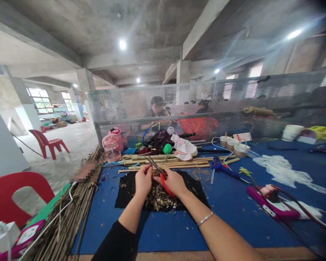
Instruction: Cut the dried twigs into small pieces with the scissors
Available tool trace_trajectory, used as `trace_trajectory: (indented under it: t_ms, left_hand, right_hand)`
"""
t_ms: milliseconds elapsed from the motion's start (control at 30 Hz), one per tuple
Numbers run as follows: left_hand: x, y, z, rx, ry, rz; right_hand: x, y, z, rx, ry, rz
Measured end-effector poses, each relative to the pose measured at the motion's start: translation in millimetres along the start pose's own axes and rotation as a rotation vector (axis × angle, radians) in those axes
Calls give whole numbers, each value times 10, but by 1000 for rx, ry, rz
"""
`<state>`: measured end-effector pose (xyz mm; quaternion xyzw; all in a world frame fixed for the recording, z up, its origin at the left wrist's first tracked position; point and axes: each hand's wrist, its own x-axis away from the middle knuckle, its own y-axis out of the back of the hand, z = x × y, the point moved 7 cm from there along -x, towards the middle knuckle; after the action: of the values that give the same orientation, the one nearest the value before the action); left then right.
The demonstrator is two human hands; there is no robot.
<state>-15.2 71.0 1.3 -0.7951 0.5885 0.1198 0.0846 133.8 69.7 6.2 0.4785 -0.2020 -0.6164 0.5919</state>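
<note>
My right hand (174, 181) is closed on red-handled scissors (159, 172), whose blades point up and left. My left hand (143, 179) is pinched shut beside the blades on a small piece I cannot make out. Both hands hover over a heap of cut dry stick bits (160, 197) lying on a black cloth (125, 195) on the blue table cover (222, 203). A silver bracelet circles my right wrist.
Long bamboo sticks (174, 162) lie beyond the cloth. A bundle of thin stalks (70, 214) hangs off the left edge. A blue glue gun (220, 167), a pink tool (274, 206), white fabric (282, 170) and a pink jug (112, 145) sit around. Other people sit behind a mesh screen (206, 101).
</note>
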Motion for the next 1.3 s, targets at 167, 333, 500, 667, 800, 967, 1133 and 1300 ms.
trace_trajectory:
  t_ms: [167, 333, 500, 667, 800, 967, 1133, 1300]
  left_hand:
    - [4, -46, 58, 243, 145, 10]
    - [48, -122, 9, 242, 133, 113]
    - [55, -144, -19, 255, 105, 176]
    - [69, -160, -43, 280, 105, 205]
    - [69, -149, -77, 290, 90, 203]
    - [46, -117, -59, 272, 83, 160]
    - [56, -169, 32, 358, 145, 139]
    - [40, -167, 33, 358, 136, 144]
  right_hand:
    - [4, -8, 51, -51, 65, -30]
    - [13, 23, 94, -34, 108, -79]
    - [25, 53, 129, -22, 142, -102]
    - [22, 58, 139, -49, 155, -86]
    - [20, 84, 101, -40, 89, -57]
    - [24, 81, 76, -42, 23, -4]
    - [28, 81, 62, -42, -15, -41]
    - [34, 74, 54, -44, -1, -83]
